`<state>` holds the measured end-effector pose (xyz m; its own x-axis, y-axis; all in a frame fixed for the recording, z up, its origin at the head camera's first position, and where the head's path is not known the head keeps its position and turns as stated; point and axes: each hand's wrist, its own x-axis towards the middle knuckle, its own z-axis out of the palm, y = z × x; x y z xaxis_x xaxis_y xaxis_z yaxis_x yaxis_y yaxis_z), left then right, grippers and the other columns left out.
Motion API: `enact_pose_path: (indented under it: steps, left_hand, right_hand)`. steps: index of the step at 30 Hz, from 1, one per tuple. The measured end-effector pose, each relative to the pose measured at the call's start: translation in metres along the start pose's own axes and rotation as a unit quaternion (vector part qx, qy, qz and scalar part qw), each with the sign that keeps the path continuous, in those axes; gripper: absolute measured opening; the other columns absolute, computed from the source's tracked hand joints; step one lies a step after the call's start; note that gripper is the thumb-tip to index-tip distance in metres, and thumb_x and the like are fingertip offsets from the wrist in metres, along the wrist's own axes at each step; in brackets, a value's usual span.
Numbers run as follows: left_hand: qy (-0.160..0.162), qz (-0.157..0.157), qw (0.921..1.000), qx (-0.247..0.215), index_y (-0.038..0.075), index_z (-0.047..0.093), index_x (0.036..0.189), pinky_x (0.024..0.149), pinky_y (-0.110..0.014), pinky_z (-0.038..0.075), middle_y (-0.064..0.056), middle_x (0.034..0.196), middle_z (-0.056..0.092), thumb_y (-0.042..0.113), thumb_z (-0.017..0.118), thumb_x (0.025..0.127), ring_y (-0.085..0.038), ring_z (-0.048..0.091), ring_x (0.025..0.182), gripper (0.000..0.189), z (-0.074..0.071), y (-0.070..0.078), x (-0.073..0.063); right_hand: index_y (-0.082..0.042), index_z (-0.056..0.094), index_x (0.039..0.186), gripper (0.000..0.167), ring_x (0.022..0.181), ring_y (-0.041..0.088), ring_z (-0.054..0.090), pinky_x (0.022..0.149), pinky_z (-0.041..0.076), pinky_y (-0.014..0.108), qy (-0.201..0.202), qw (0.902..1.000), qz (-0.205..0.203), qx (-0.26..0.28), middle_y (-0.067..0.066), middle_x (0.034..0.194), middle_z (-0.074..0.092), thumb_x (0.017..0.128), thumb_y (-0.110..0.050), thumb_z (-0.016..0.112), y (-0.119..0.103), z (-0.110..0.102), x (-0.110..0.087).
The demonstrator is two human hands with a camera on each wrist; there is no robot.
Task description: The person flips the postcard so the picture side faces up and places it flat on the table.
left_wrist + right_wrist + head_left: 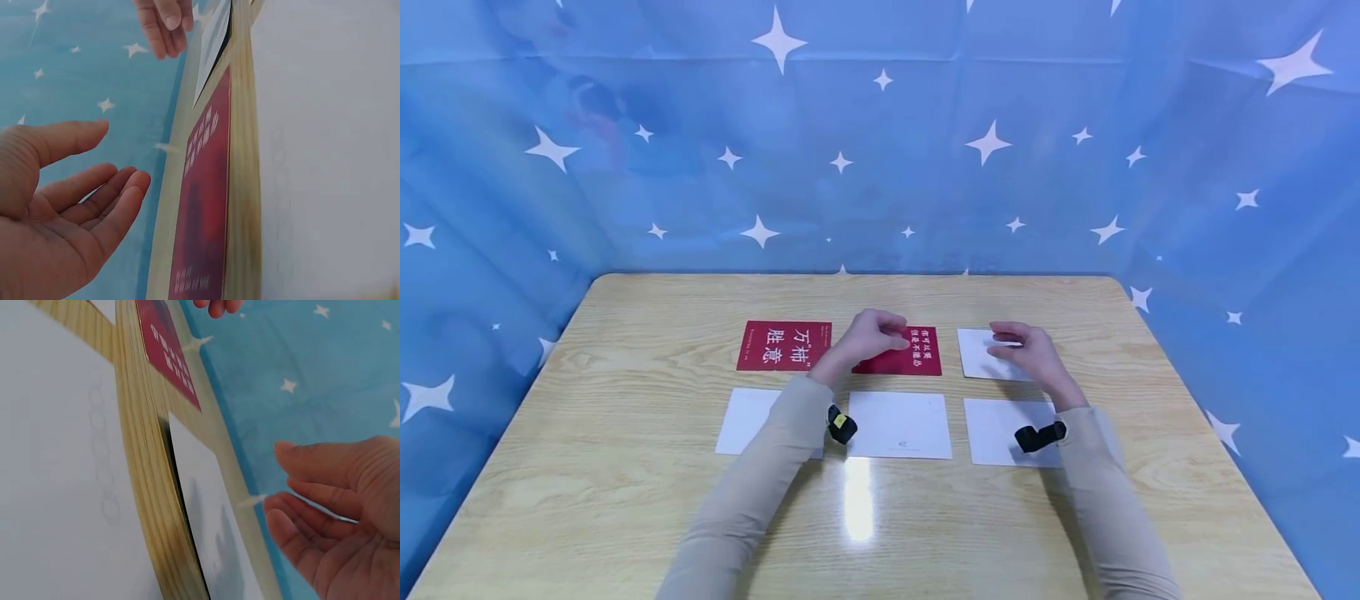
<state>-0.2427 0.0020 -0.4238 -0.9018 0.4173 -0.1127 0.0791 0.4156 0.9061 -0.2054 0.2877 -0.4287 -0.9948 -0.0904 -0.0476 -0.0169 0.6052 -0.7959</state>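
Note:
My left hand hovers over the back-row middle card, a red one with white characters. Its thumb and fingers are apart with nothing between them, as the left wrist view shows. Above the white card at the back right is my right hand, fingers loosely bent, holding nothing. In the right wrist view that card's near edge seems slightly raised from the table. Another red card with larger white characters lies at the back left.
Three white cards form the front row: left, partly covered by my left sleeve, middle, and right, partly behind my right wrist. All lie on a wooden table. A blue star-patterned curtain stands behind it.

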Motion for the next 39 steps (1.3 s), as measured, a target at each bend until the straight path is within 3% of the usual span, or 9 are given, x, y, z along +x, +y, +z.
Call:
enact_pose_path:
  steps: [9,17,22,29,35,39]
  left_hand:
    - [-0.015,-0.002,0.9998,-0.013,-0.001,0.059,0.124,0.084,-0.027,0.050,-0.011,0.109,0.063,0.011,0.070,0.084,-0.021,0.059,0.100,0.044,0.046,0.017,0.020]
    - [-0.007,-0.007,0.9999,-0.011,-0.002,0.060,0.120,0.080,-0.025,0.051,-0.009,0.104,0.062,0.009,0.074,0.079,-0.019,0.057,0.096,0.045,0.075,0.024,0.034]
    - [0.008,-0.010,0.9998,0.012,-0.005,0.061,0.115,0.077,-0.026,0.051,-0.009,0.094,0.062,0.007,0.075,0.077,-0.018,0.056,0.087,0.043,0.086,0.027,0.039]
    - [0.025,-0.057,0.9974,0.037,-0.004,0.058,0.116,0.071,-0.026,0.050,-0.008,0.094,0.057,0.010,0.077,0.075,-0.016,0.051,0.081,0.048,0.098,0.034,0.041]
    - [0.020,-0.050,0.9982,0.027,-0.007,0.060,0.104,0.058,-0.023,0.039,-0.009,0.081,0.048,0.005,0.075,0.076,-0.015,0.040,0.067,0.034,0.103,0.037,0.041]
    - [0.026,-0.052,0.9977,0.035,-0.005,0.059,0.111,0.063,-0.023,0.042,-0.011,0.096,0.055,0.003,0.072,0.077,-0.017,0.045,0.077,0.037,0.106,0.038,0.039]
  right_hand:
    - [0.005,0.049,0.131,0.046,0.113,0.036,0.052,0.092,0.044,0.039,0.033,0.9989,0.028,-0.019,0.026,0.122,0.055,0.089,-0.009,0.064,0.015,-0.020,-0.011]
    - [0.004,0.048,0.131,0.046,0.115,0.035,0.049,0.089,0.043,0.032,0.055,0.9956,0.074,-0.014,0.024,0.125,0.052,0.090,-0.009,0.062,0.029,-0.030,-0.018]
    - [0.003,0.047,0.133,0.046,0.113,0.033,0.048,0.089,0.043,0.036,0.070,0.9909,0.113,-0.020,0.023,0.123,0.051,0.090,-0.007,0.061,0.034,-0.033,-0.021]
    - [0.008,0.048,0.129,0.046,0.102,0.032,0.051,0.072,0.045,0.024,0.091,0.9858,0.129,-0.057,0.025,0.116,0.053,0.088,-0.005,0.062,0.040,-0.037,-0.019]
    - [0.010,0.045,0.130,0.049,0.107,0.036,0.050,0.084,0.046,0.037,0.075,0.9829,0.156,-0.062,0.027,0.123,0.050,0.087,-0.007,0.061,0.042,-0.038,-0.016]
    - [0.009,0.044,0.132,0.052,0.108,0.034,0.047,0.089,0.044,0.041,0.059,0.9784,0.192,-0.048,0.026,0.126,0.048,0.087,-0.007,0.063,0.038,-0.038,-0.013]
